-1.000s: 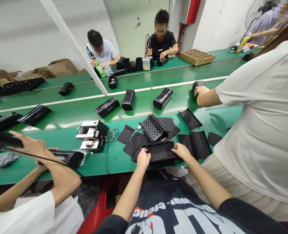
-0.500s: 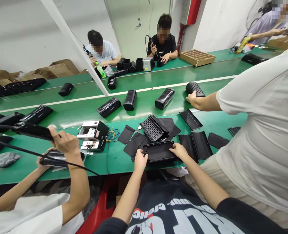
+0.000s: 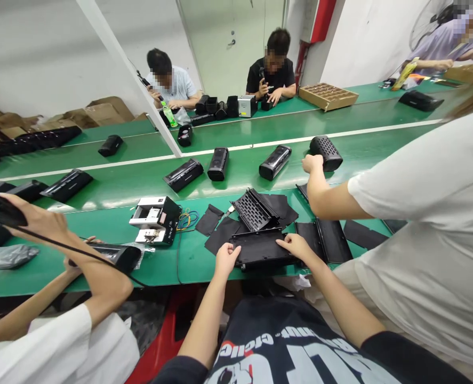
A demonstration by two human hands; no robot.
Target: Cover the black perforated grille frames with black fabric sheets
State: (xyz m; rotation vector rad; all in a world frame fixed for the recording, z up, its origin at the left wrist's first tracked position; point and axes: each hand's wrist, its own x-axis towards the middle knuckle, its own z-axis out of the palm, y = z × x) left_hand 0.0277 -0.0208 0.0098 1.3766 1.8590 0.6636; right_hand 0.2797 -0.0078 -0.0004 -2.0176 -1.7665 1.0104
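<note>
A flat black plastic panel [image 3: 260, 248] lies on the green bench right in front of me. My left hand [image 3: 225, 257] rests on its left end with fingers spread. My right hand [image 3: 296, 246] lies on its right end, fingers flat on the top. Behind the panel a black ribbed grille part [image 3: 253, 209] leans on a heap of black fabric pieces [image 3: 224, 232].
A person in white on my right lifts a round black speaker [image 3: 326, 151] off the belt. A person on my left holds a black tool [image 3: 0, 209] over a black housing [image 3: 116, 256]. A white-black fixture [image 3: 155, 218], more speakers [image 3: 275, 161] and two seated workers across.
My hands have shifted slightly on the panel, and my left hand has opened flat. The person on the right has raised the round speaker. The left person's tool hand swung back up to the left.
</note>
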